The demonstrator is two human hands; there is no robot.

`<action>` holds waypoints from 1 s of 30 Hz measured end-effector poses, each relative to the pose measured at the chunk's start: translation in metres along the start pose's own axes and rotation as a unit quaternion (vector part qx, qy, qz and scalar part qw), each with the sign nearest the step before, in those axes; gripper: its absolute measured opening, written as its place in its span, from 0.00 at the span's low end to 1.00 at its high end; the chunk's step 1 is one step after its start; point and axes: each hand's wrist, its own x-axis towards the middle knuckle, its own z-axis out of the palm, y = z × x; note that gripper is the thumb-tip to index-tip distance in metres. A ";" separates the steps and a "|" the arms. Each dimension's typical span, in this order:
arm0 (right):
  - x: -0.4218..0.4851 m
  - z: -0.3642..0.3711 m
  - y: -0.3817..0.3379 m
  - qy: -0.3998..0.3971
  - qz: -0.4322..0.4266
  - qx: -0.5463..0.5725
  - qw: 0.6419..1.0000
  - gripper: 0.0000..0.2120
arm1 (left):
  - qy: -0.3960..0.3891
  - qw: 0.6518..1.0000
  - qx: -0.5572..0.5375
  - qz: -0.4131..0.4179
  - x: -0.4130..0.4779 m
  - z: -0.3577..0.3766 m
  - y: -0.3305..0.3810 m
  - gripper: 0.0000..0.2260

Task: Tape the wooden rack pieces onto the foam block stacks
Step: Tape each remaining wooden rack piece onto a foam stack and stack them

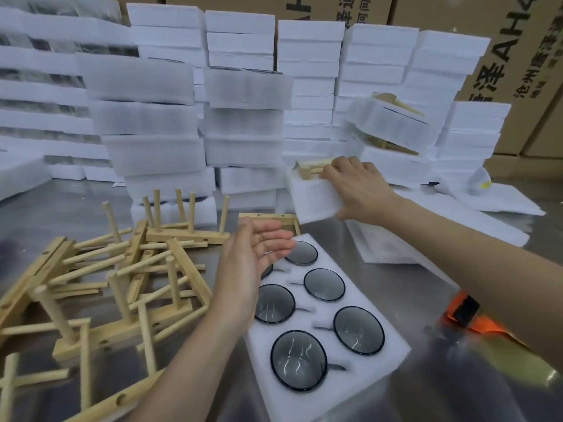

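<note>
My right hand [358, 188] grips a white foam block stack [313, 197] with a wooden rack piece [310, 168] lying on its top, held above the table at centre right. My left hand [254, 260] hovers open, palm turned right, over the far end of a foam tray [307, 336] that holds several dark glass bowls. A pile of loose wooden rack pieces [100, 278] with dowels covers the left of the steel table [426, 385]. Another wooden frame piece [268, 219] lies just behind the tray.
Tall stacks of white foam blocks [240, 95] fill the back of the table, with cardboard boxes [518, 56] behind them. Loose foam sheets [426, 239] lie at right. An orange and black tape dispenser [466, 315] sits under my right forearm.
</note>
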 end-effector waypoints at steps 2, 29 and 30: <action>0.006 0.005 0.009 -0.028 -0.012 0.001 1.000 0.36 | 0.002 1.000 -0.003 0.003 0.000 0.000 0.000 0.21; 0.102 0.094 0.010 -0.105 0.072 0.220 0.967 0.30 | 0.026 0.999 -0.002 0.035 0.001 -0.002 -0.006 0.21; 0.103 0.100 0.009 -0.114 0.070 0.220 0.966 0.29 | 0.025 0.999 -0.002 0.037 0.002 -0.002 -0.006 0.21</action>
